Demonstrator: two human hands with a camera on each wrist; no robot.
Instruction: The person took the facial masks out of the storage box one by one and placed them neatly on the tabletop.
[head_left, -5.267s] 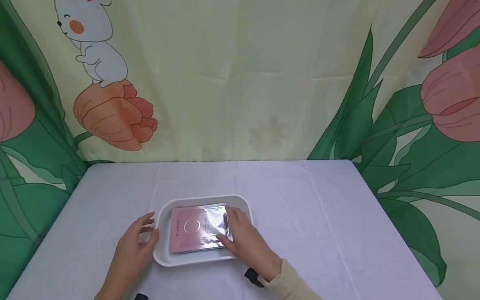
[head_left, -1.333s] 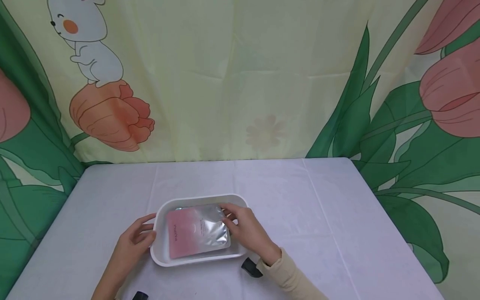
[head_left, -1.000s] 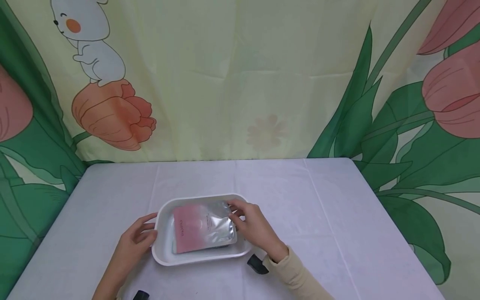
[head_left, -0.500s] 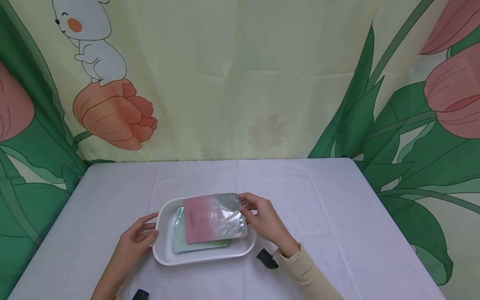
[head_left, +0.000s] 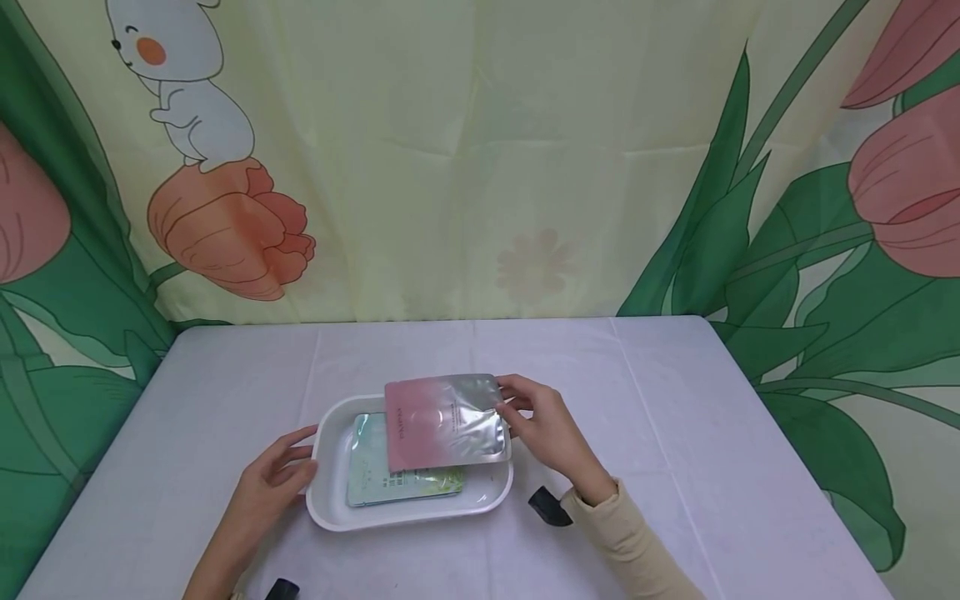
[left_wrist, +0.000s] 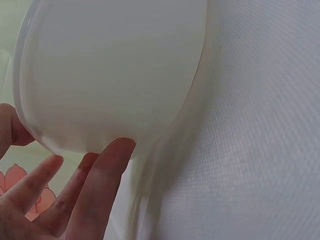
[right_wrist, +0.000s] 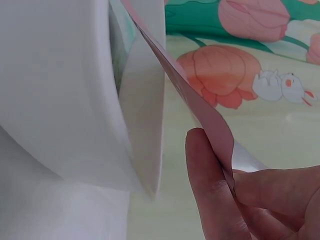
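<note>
My right hand (head_left: pixel 543 421) pinches the right edge of a pink and silver foil sachet (head_left: pixel 427 423), which looks like a sheet mask packet. The sachet hangs over the right rear part of a white tray (head_left: pixel 330 508). In the right wrist view the sachet (right_wrist: pixel 215 125) is seen edge-on between thumb and fingers, raised above the tray rim (right_wrist: pixel 112 90). A light green packet (head_left: pixel 367 471) lies in the tray, partly covered by the pink one. My left hand (head_left: pixel 266 483) rests its fingertips on the tray's left end; the left wrist view shows the fingers (left_wrist: pixel 100 185) touching the tray wall (left_wrist: pixel 115 80).
A white cloth (head_left: pixel 600 400) covers the table. Behind it hangs a curtain (head_left: pixel 450 167) printed with tulips and a white animal. Black pieces at the wrists (head_left: pixel 551 507) show near the sleeve (head_left: pixel 622 533).
My right hand has lifted the pink sachet off the stack and carried it right and toward the back, uncovering the green packet. The left hand has stayed at the tray's left end.
</note>
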